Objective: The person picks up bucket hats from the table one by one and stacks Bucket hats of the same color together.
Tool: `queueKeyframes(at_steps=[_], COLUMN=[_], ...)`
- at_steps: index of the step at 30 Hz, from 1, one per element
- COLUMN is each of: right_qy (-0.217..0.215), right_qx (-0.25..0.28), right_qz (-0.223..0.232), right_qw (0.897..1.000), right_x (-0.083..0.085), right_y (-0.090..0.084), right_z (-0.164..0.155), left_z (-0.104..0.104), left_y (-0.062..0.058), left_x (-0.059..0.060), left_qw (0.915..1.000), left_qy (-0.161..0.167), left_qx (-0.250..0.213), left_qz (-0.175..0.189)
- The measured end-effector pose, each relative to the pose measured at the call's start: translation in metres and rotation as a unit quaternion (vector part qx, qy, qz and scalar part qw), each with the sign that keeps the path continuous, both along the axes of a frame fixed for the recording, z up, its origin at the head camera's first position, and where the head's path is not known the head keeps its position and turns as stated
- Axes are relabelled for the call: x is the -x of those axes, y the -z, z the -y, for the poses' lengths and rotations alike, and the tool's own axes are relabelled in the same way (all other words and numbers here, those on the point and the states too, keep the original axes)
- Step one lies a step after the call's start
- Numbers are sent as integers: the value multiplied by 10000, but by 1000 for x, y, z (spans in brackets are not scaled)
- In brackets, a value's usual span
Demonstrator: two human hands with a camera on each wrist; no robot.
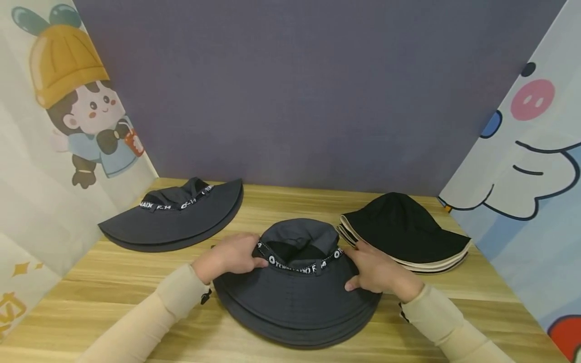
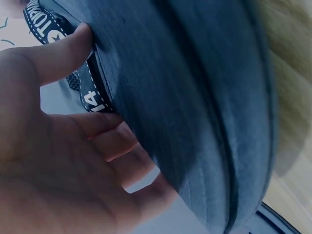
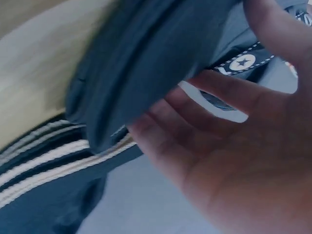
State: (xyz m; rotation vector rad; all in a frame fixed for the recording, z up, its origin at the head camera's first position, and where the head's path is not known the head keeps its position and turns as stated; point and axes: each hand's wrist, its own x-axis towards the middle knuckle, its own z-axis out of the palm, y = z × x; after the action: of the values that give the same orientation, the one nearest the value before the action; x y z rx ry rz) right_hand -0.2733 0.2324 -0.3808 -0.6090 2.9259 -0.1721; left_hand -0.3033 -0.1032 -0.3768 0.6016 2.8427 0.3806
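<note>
A dark grey bucket hat (image 1: 299, 297) with a lettered black band (image 1: 299, 264) lies on top of a small stack of like hats at the middle of the wooden table (image 1: 91, 302). My left hand (image 1: 233, 257) holds its left brim. In the left wrist view the thumb lies on top by the band (image 2: 90, 95) and the fingers (image 2: 112, 141) are under the brim (image 2: 195, 97). My right hand (image 1: 372, 272) holds the right brim the same way, fingers (image 3: 195, 107) beneath the grey cloth (image 3: 141, 63).
A pile of grey hats (image 1: 177, 219) sits at the back left. A pile of black hats with cream edges (image 1: 404, 232) sits at the right, close to my right hand, and shows as stripes (image 3: 44, 165). Cartoon panels and a grey back wall (image 1: 295, 91) enclose the table.
</note>
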Motion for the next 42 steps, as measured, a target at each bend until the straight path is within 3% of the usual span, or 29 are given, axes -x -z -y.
queueKeyframes(at_steps=[7, 14, 27, 34, 42], right_qy=[-193, -311, 114, 106, 113], right_qx=[-251, 402, 291, 283, 242], right_qz=[360, 760, 740, 662, 648], right_qw=[9989, 9958, 9968, 9974, 9975], right_x=[-10, -10, -14, -16, -15], right_y=[-5, -7, -2, -3, -3], right_z=[14, 8, 14, 15, 16], left_z=[-1, 0, 15, 29, 47], left_y=[0, -1, -8, -14, -20], left_x=[-1, 0, 2, 3, 13], left_qw=[9999, 9999, 9961, 9992, 9979], left_qy=[-64, -107, -226, -232, -583], left_qx=[74, 39, -610, -296, -175], left_qz=[-40, 27, 590, 148, -220])
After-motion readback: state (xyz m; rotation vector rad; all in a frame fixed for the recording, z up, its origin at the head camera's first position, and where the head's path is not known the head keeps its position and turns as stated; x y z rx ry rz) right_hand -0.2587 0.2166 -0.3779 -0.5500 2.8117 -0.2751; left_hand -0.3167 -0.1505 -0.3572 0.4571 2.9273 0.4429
